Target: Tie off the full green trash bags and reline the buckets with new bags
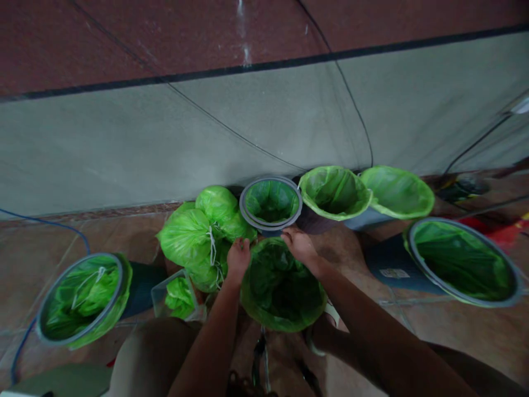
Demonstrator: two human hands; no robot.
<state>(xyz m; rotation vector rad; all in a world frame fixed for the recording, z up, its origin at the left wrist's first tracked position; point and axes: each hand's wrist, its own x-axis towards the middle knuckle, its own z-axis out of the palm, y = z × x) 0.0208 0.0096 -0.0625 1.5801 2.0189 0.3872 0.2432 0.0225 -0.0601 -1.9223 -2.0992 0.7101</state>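
Between my knees stands a bin lined with a green plastic bag (pixel 285 322), its edge folded out over the rim. At the far left of that rim, the fingers of my left hand (pixel 238 258) are curled on the bag's edge. My right hand (pixel 301 245) pinches the same edge at the far right, close to a grey-rimmed bin (pixel 270 223) behind it. Knotted, full green bags (pixel 188 237) lie beside my left hand, with white ties on them. The bottom of the bin in front is dark.
Bag-lined bins (pixel 334 212) (pixel 399 207) stand along the grey wall (pixel 198 143). A blue bin (pixel 397 270) leans at right, another bin (pixel 142 286) at left. A clear tub (pixel 159 300) holds green bags. Cables hang on the wall; a blue hose (pixel 53 222) lies at left.
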